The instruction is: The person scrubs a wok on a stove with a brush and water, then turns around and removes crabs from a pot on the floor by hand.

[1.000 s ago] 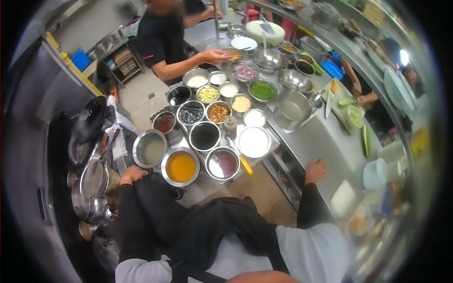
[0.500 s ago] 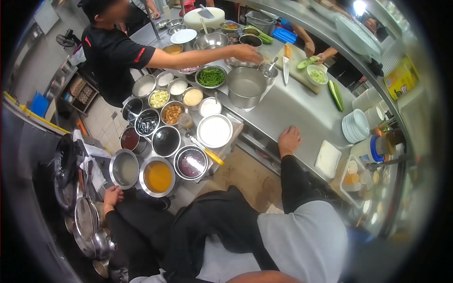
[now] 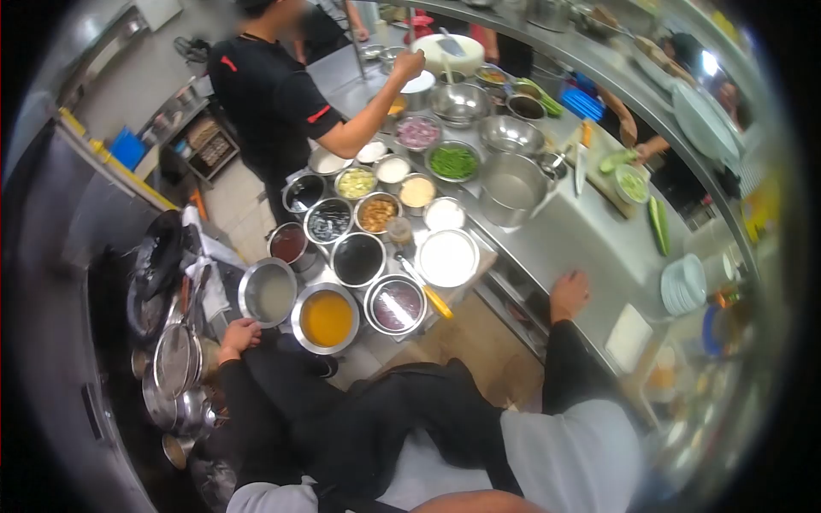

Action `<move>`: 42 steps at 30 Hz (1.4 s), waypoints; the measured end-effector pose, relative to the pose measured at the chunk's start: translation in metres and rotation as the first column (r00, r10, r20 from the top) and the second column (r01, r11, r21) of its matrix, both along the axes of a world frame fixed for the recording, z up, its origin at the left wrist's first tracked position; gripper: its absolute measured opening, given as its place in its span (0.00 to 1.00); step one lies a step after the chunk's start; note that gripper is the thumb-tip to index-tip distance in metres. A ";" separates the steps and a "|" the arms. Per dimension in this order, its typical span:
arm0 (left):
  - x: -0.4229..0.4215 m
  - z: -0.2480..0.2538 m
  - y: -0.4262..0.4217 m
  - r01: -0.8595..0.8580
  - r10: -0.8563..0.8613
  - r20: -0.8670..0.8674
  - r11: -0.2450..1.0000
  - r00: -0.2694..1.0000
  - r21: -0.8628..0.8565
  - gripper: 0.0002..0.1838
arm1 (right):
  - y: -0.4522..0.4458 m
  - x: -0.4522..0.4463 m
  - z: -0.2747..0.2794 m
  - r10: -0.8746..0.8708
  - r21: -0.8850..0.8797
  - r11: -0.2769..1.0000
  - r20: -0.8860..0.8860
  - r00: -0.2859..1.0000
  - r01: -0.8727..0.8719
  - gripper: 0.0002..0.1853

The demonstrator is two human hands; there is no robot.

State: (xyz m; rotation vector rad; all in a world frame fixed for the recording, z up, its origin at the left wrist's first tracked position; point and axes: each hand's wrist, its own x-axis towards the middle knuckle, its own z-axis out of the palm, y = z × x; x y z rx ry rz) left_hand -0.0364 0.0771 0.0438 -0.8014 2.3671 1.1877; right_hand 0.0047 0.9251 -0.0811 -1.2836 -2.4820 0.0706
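My left hand (image 3: pixel 242 335) rests at the edge of the steel work surface, just below the pot of cloudy liquid (image 3: pixel 268 293) and left of the pot of orange liquid (image 3: pixel 325 319). Its fingers are loosely bent, with nothing visible in them. On the steel counter (image 3: pixel 547 248) to the right lies my right hand (image 3: pixel 569 296), palm down and empty, fingers slightly apart. A white rectangular block or tray (image 3: pixel 629 338) is beside it. Between my hands stand a pot of dark red contents (image 3: pixel 395 305) and a yellow-handled utensil (image 3: pixel 437 301).
A co-worker (image 3: pixel 274 94) stands at the back left, one arm over the bowls. Another person's hands (image 3: pixel 641 147) hold a green vegetable above a cutting board (image 3: pixel 603 184) with a knife (image 3: pixel 581 167). Strainers (image 3: pixel 175 359) hang left. Stacked plates (image 3: pixel 682 286) stand right.
The view swung left and back right. The co-worker's arm stretched out across the bowls, then drew back and now is raised. My hands stay resting at about the same places on the surfaces.
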 end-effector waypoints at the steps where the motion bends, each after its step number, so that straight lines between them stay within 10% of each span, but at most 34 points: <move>1: 0.000 0.002 0.003 0.016 -0.016 0.000 1.000 1.000 -0.008 0.21 | 0.002 0.000 -0.004 0.005 0.027 1.000 -0.003 1.000 -0.004 0.22; 42: 0.007 0.002 0.001 0.106 -0.119 -0.036 0.961 0.992 -0.257 0.11 | 0.005 0.006 -0.004 0.058 0.155 0.986 -0.014 0.998 -0.055 0.19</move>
